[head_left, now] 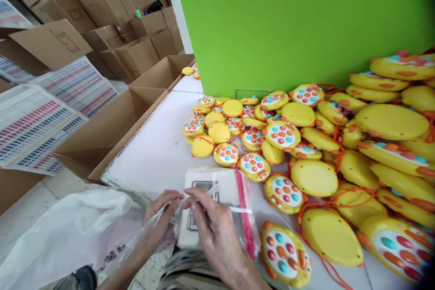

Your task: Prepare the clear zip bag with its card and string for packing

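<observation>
A bundle of clear plastic bags [227,179] with a pink-red stripe along the right side lies at the table's near edge, with a dark printed box on its face. A thin white plastic strip [242,210] runs across it. Above the bundle, my left hand [162,210] and my right hand [214,224] meet with fingertips pinched close together on the strip's loose part. Exactly how each fingertip grips it is partly hidden. Clear film hangs along my left wrist. Beside the bundle lies a yellow duck-shaped toy [283,253] with coloured buttons.
Many similar yellow toys with orange cords [335,276] are heaped on the white table [149,145] to the right, against a green panel [299,22]. An open cardboard box [112,122] stands along the left edge. A white plastic sack [78,226] lies below; stacked cartons [98,0] stand behind.
</observation>
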`<act>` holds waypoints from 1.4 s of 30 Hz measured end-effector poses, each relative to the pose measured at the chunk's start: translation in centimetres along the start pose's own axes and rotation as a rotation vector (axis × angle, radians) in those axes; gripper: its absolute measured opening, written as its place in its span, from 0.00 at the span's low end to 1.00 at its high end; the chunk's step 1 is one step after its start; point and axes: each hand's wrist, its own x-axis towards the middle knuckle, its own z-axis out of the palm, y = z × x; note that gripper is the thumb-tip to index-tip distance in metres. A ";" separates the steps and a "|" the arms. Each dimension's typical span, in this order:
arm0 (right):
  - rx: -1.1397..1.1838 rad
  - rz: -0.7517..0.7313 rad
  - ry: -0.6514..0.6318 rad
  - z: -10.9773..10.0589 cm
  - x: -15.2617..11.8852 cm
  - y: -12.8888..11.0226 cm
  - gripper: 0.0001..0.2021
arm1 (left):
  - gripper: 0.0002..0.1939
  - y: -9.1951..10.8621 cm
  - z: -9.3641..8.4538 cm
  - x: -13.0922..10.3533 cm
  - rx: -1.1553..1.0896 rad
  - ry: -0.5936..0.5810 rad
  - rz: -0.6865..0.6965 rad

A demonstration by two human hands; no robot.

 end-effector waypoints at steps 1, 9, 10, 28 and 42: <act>0.008 0.013 0.000 -0.1 -0.2 0.2 0.13 | 0.10 0.0 0.0 0.1 0.029 -0.006 -0.023; 0.041 0.120 0.038 -0.7 -0.7 0.5 0.13 | 0.12 2.4 -1.0 0.1 0.047 -0.072 0.060; 0.027 0.078 0.028 -0.6 -0.4 0.1 0.13 | 0.12 2.7 -1.2 0.1 0.061 -0.128 0.080; -0.499 0.235 -0.026 -5.3 -1.1 2.8 0.15 | 0.14 3.5 -1.9 1.4 -0.110 -0.241 -0.069; -0.448 0.311 -0.227 -3.3 0.9 2.3 0.17 | 0.09 1.0 -1.8 2.5 0.445 -0.028 0.734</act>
